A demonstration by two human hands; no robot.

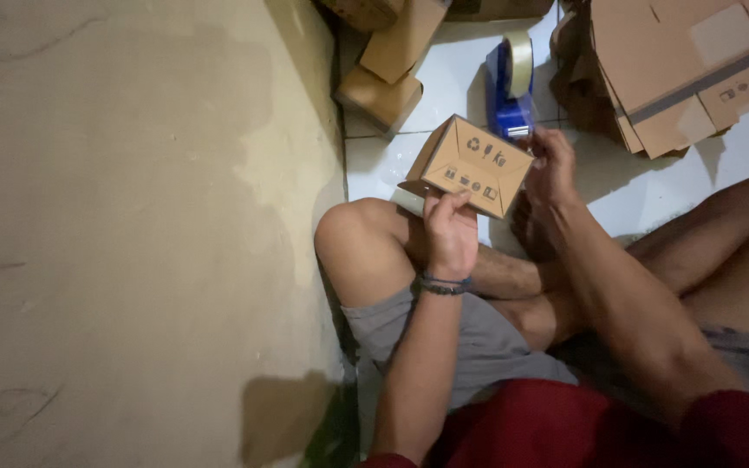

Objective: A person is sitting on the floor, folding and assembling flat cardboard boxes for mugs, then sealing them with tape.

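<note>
A small brown cardboard box with dark printed symbols on its side is held up above my crossed legs. My left hand grips its lower near edge from below; a dark cord bracelet sits on that wrist. My right hand holds the box's right end, fingers curled over the corner. Just behind the box stands a blue tape dispenser with a roll of pale tape, on the white tiled floor.
A beige wall fills the left half of the view, close to my left knee. Small folded boxes lie at the wall's foot. A stack of flattened cardboard sits at the upper right.
</note>
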